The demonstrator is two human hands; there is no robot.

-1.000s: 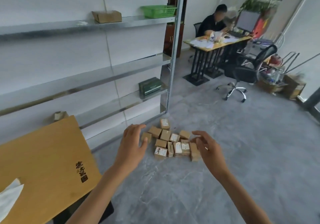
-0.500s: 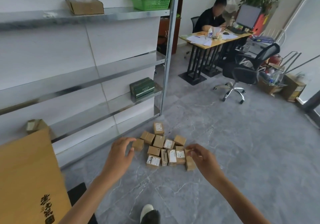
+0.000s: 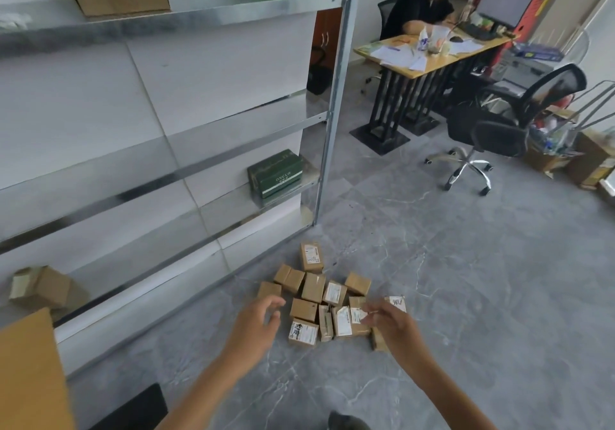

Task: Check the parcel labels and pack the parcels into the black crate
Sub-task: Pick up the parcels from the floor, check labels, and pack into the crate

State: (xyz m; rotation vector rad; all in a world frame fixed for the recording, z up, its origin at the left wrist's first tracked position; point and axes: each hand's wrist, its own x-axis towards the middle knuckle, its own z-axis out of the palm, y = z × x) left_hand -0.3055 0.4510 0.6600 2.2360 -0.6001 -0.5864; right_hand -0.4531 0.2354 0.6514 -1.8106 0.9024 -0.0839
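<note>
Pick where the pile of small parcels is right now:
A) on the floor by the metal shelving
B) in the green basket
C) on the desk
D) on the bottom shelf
A: the small cardboard parcels lie clustered on the grey floor, just out from the foot of the metal shelving.

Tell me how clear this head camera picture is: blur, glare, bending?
Head view: the wide lens bows the silvery metal shelving, whose shelves carry soft reflections; the left hand and right hand are slightly motion-smeared; the small brown cardboard parcels look sharper, their labels unreadable.
</note>
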